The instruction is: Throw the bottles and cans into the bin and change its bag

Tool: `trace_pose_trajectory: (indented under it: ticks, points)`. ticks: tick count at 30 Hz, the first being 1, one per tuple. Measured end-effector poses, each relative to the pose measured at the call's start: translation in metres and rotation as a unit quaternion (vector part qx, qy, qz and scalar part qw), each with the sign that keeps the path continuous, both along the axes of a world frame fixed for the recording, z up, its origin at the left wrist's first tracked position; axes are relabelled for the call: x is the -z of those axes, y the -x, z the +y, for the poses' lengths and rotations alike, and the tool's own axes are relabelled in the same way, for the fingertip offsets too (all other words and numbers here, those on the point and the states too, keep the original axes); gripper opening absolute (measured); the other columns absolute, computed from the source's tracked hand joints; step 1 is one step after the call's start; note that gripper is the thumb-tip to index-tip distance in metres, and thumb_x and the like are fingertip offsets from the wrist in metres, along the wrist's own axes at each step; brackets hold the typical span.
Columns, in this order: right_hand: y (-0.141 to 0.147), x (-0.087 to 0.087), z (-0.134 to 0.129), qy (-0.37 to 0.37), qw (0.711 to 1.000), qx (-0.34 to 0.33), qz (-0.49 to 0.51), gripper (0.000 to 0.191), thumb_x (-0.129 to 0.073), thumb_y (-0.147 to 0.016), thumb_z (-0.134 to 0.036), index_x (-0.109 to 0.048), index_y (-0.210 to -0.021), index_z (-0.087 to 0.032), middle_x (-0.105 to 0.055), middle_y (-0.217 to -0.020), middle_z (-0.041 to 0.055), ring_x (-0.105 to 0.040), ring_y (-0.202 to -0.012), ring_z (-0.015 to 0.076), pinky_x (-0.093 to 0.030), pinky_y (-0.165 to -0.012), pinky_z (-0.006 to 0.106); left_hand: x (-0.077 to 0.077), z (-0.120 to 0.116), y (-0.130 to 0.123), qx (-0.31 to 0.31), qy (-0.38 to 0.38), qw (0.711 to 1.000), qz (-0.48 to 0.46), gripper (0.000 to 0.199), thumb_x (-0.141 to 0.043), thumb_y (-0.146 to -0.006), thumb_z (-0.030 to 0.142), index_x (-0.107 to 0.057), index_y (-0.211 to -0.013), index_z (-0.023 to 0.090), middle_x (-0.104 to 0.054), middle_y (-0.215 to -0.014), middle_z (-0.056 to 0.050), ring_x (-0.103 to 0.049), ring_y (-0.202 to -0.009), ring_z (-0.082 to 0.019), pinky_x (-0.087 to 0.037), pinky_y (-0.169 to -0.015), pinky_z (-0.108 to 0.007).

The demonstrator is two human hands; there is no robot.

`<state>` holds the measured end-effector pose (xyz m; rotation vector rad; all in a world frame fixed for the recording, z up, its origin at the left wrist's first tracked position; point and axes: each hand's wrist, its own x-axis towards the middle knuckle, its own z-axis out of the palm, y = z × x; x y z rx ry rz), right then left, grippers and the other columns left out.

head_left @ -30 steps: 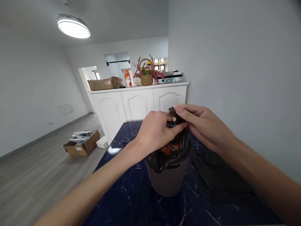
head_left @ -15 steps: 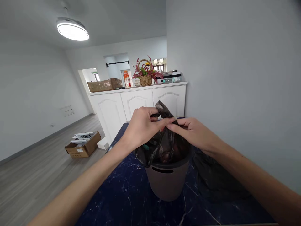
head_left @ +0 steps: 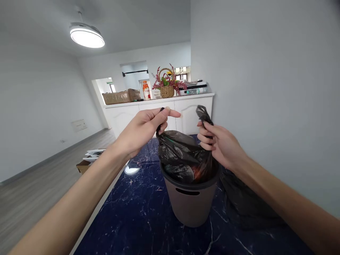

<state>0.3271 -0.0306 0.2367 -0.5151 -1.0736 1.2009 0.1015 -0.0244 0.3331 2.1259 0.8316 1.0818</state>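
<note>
A thin, glossy black plastic bag (head_left: 183,150) is sitting in the mouth of a round, matte grey-brown trash bin (head_left: 192,205), its wrinkled film stretching over lumpy contents, with orange-red and pale patches showing through. The bin is tapering toward its base, and a dark slot is opening below its darker rim. It is standing on a polished navy surface (head_left: 127,209) veined with white like marble.

The left hand (head_left: 148,129) is pinching one twisted corner of the bag between thumb and curled fingers, the index finger pointing across toward the other side. The right hand (head_left: 219,141) is closing around the opposite corner, fingers wrapped, with a crumpled loop of film poking up above the thumb. Between the hands, the bag's top is spreading in folds just above the rim.

To the right of the bin, a limp sheet of black plastic (head_left: 247,202) is lying on the surface, partly hidden by the right forearm. Beyond, a white cabinet with arched door panels (head_left: 193,113) is carrying a woven flower basket (head_left: 167,92), an orange-capped bottle (head_left: 146,91) and a taped brown cardboard box (head_left: 119,97).
</note>
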Motion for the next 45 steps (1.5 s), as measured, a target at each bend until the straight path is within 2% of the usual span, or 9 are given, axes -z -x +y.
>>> trace_pose_trajectory:
  ticks: [4, 6, 10, 17, 24, 29, 33, 40, 45]
  points:
    - [0.019, -0.006, -0.011, -0.034, 0.978, 0.051, -0.198, 0.035, -0.086, -0.087, -0.045, -0.074, -0.110, -0.022, -0.053, -0.068, -0.0060, -0.049, -0.060, 0.0099, -0.041, -0.055, 0.022, 0.000, -0.006, -0.006, -0.032, -0.099, 0.994, 0.031, 0.038, -0.054, -0.108, 0.047, -0.082, -0.096, 0.024, -0.071, -0.094, -0.005, -0.062, -0.091, -0.021, -0.048, -0.086, -0.033]
    - [0.030, -0.008, -0.014, -0.034, 0.962, 0.068, -0.263, 0.039, -0.088, -0.084, -0.043, -0.075, -0.116, -0.024, -0.073, -0.086, 0.0003, -0.067, -0.079, 0.0160, -0.052, -0.073, 0.028, 0.001, -0.010, -0.010, -0.053, -0.140, 0.987, 0.055, 0.036, -0.052, -0.109, 0.046, -0.082, -0.103, 0.026, -0.074, -0.108, -0.005, -0.064, -0.103, -0.022, -0.048, -0.094, -0.035]
    - [0.044, -0.009, -0.012, -0.037, 0.948, 0.078, -0.307, 0.024, -0.083, -0.085, -0.039, -0.078, -0.101, -0.022, -0.081, -0.099, 0.0044, -0.075, -0.096, 0.0247, -0.055, -0.082, 0.034, 0.001, -0.017, -0.013, -0.085, -0.197, 0.973, 0.091, 0.036, -0.049, -0.110, 0.043, -0.082, -0.111, 0.030, -0.072, -0.115, -0.005, -0.064, -0.105, -0.023, -0.048, -0.098, -0.036]
    - [0.038, -0.015, -0.012, 0.033, 0.946, -0.012, -0.321, 0.025, -0.092, -0.074, -0.033, -0.073, -0.083, -0.020, -0.070, -0.078, -0.0006, -0.062, -0.071, 0.0139, -0.044, -0.064, 0.026, 0.003, -0.015, -0.008, -0.083, -0.190, 0.975, 0.078, 0.035, -0.049, -0.111, 0.042, -0.082, -0.114, 0.030, -0.073, -0.118, -0.004, -0.065, -0.113, -0.023, -0.047, -0.106, -0.039]
    - [0.029, -0.024, 0.000, 0.064, 0.995, -0.041, -0.065, 0.031, -0.080, -0.086, -0.045, -0.071, -0.097, -0.018, -0.021, -0.065, -0.0111, -0.012, -0.054, 0.0091, -0.009, -0.045, 0.026, 0.000, -0.020, -0.009, -0.026, -0.210, 0.972, 0.103, 0.033, -0.048, -0.112, 0.036, -0.080, -0.119, 0.031, -0.069, -0.142, -0.003, -0.057, -0.140, -0.024, -0.044, -0.118, -0.042]
    - [0.029, -0.032, -0.012, -0.010, 0.982, -0.089, -0.164, 0.025, -0.081, -0.073, -0.016, -0.062, -0.089, -0.021, -0.034, -0.068, -0.0084, -0.026, -0.059, 0.0097, -0.020, -0.051, 0.025, 0.000, -0.020, -0.010, -0.007, -0.215, 0.964, 0.158, 0.033, -0.048, -0.112, 0.039, -0.077, -0.129, 0.036, -0.050, -0.166, 0.001, -0.037, -0.159, -0.028, -0.035, -0.128, -0.053]
    - [0.038, -0.029, -0.021, -0.053, 0.960, -0.046, -0.272, 0.032, -0.089, -0.075, -0.025, -0.068, -0.099, -0.023, -0.055, -0.076, -0.0038, -0.049, -0.072, 0.0137, -0.038, -0.064, 0.028, 0.001, -0.021, -0.015, 0.025, -0.226, 0.956, 0.183, 0.034, -0.048, -0.111, 0.039, -0.076, -0.130, 0.038, -0.049, -0.167, 0.003, -0.035, -0.161, -0.030, -0.032, -0.130, -0.055]
    - [0.044, -0.024, -0.014, -0.001, 0.979, 0.015, -0.203, 0.044, -0.080, -0.090, -0.049, -0.051, -0.069, -0.023, -0.028, -0.059, -0.0086, -0.021, -0.055, 0.0099, -0.017, -0.051, 0.029, 0.025, -0.022, -0.011, -0.045, -0.201, 0.975, 0.085, 0.053, -0.066, -0.101, 0.047, -0.055, -0.151, 0.036, -0.051, -0.158, -0.009, -0.042, -0.151, -0.032, -0.046, -0.117, -0.052]
    - [0.038, -0.029, -0.019, 0.000, 0.982, -0.004, -0.187, 0.049, -0.079, -0.091, -0.058, -0.053, -0.071, -0.022, -0.026, -0.060, -0.0089, -0.019, -0.055, 0.0097, -0.014, -0.049, 0.029, 0.048, -0.014, 0.002, -0.072, -0.146, 0.985, 0.059, 0.053, -0.075, -0.089, 0.035, -0.051, -0.136, 0.023, -0.061, -0.107, -0.005, -0.059, -0.099, -0.021, -0.052, -0.089, -0.039]
